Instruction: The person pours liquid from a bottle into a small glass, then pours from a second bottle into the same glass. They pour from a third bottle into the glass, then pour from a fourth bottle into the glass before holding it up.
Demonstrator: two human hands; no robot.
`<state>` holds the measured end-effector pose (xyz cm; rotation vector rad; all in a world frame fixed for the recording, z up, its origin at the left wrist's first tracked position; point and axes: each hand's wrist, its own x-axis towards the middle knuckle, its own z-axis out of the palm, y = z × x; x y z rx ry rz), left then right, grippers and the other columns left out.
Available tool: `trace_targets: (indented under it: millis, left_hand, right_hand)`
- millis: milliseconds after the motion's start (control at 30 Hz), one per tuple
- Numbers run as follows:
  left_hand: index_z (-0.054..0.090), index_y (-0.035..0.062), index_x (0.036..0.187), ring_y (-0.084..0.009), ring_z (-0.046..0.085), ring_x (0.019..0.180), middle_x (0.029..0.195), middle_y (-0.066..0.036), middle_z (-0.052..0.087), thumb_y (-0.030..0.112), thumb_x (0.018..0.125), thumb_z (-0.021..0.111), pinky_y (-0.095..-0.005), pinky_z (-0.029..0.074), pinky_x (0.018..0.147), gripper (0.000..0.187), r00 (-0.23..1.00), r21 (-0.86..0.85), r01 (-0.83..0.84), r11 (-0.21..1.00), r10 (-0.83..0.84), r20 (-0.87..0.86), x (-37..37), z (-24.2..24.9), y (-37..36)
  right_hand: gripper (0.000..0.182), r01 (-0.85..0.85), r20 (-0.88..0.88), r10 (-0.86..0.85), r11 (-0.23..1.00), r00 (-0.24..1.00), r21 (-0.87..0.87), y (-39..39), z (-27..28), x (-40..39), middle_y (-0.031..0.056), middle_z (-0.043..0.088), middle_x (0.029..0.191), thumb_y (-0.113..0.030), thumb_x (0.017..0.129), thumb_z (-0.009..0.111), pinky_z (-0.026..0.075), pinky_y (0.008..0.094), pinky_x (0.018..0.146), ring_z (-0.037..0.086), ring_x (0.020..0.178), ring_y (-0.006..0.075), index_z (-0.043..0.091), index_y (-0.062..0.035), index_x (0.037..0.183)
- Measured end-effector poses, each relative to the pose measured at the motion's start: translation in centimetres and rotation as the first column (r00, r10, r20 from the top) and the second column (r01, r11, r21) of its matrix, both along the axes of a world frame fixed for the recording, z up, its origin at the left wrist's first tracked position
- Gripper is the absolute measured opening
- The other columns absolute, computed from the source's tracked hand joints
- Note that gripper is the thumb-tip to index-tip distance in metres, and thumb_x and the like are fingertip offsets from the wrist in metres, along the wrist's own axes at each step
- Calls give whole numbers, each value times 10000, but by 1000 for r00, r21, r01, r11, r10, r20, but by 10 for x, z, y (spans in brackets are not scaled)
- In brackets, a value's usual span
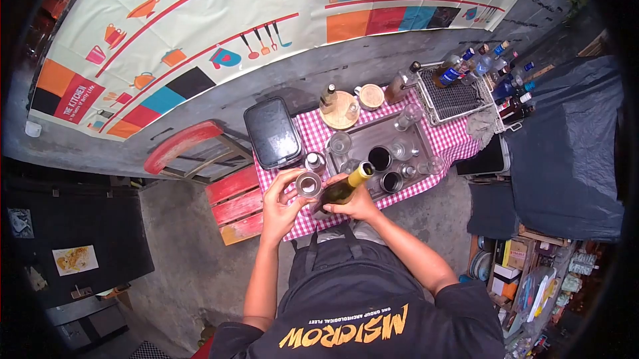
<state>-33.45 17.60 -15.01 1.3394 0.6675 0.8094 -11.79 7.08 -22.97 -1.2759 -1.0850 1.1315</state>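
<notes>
My left hand (282, 200) is closed around a small round glass (308, 184), its open mouth turned up toward me. Beside it, my right hand (357, 203) grips a dark green bottle (338, 192) with a yellow neck. The bottle leans, its uncapped mouth pointing up and right, apart from the glass. Just beyond my left hand a shaker-like metal vessel (314, 161) stands on the checked cloth. Two glasses of dark liquid, one at the back (380, 158) and one nearer (391, 182), are on the tray (373, 134) with several clear glasses.
A black lidded container (273, 133) stands at the table's left. Behind the tray are a round wooden board (339, 109) and a cup (370, 96). A wire rack (459, 93) with several bottles occupies the right end. A red slatted chair (233, 206) is left of the table.
</notes>
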Motion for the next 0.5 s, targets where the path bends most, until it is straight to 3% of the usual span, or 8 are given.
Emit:
trace_targets:
  millis: [33,133,233,467,500]
  left_hand:
    - [619,-15,1443,-289,644,1373,1490,-146,587,-99,912,820,-425,701,1007,575,1000,35,4,999,-3,-7,1,-1,2]
    - [629,-13,1431,-292,648,1373,1476,-148,594,-112,902,818,-421,697,1013,570,1000,28,5,1000,-5,15,4,2,4]
    - [658,-1,1418,-269,628,1417,1483,-121,599,-142,876,792,-452,594,1173,576,1000,-4,21,1000,-21,3,11,12,5]
    - [653,-22,1424,-282,635,1401,1478,-143,591,-116,899,806,-458,620,1152,555,992,23,112,993,-113,53,35,20,10]
    - [657,-26,1422,-282,642,1391,1476,-148,592,-111,901,809,-456,623,1148,549,992,69,114,991,-117,41,39,20,11]
  right_hand:
    - [584,7,-29,-7,1000,1000,6,-1,5,1,106,756,1249,-162,768,1003,564,394,1067,724,1194,230,688,-20,1239]
    - [587,66,-132,-56,995,990,73,-3,21,3,111,753,1235,-169,769,1000,565,406,1070,726,1189,239,686,-16,1241]
    - [588,95,-227,-64,987,972,128,-4,37,12,124,757,1207,-134,745,990,573,426,1068,730,1181,248,679,-23,1232]
    - [599,132,-338,-58,971,939,200,-27,81,44,149,731,1164,-45,725,902,577,515,1094,735,1181,322,611,-40,1248]
    - [583,170,-366,-90,967,926,190,-33,85,49,150,740,1161,-50,731,915,585,482,1071,742,1161,296,623,-33,1235]
